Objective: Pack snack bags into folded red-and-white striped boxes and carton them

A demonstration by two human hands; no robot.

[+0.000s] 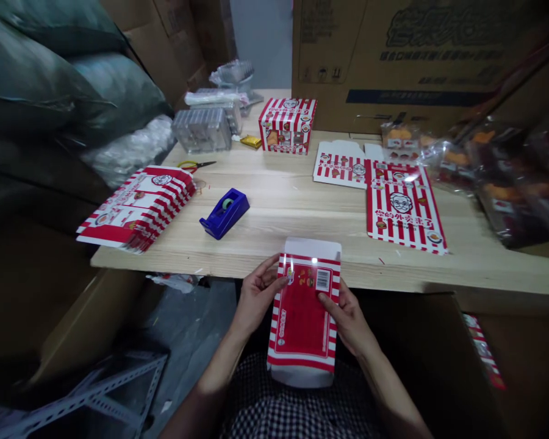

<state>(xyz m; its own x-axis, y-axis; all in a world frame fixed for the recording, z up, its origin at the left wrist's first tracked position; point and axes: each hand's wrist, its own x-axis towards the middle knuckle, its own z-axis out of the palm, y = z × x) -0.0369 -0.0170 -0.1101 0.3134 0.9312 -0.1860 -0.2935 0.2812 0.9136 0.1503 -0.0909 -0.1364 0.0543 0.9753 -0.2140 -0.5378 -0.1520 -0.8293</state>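
Carton blank [302,317], red with white stripes, held flat over the lap just short of the desk [293,201]; left hand [258,294] and right hand [348,320] each pinch a long edge, thumbs on its face near a barcode [322,280]. Small print unreadable.

A flat box blank [302,317] at lower center of the frame, red panel with red-and-white striped edges, barcode near its upper end, white flaps at both ends, held slightly tilted, pinched along its sides by left hand [258,294] and right hand [348,320]
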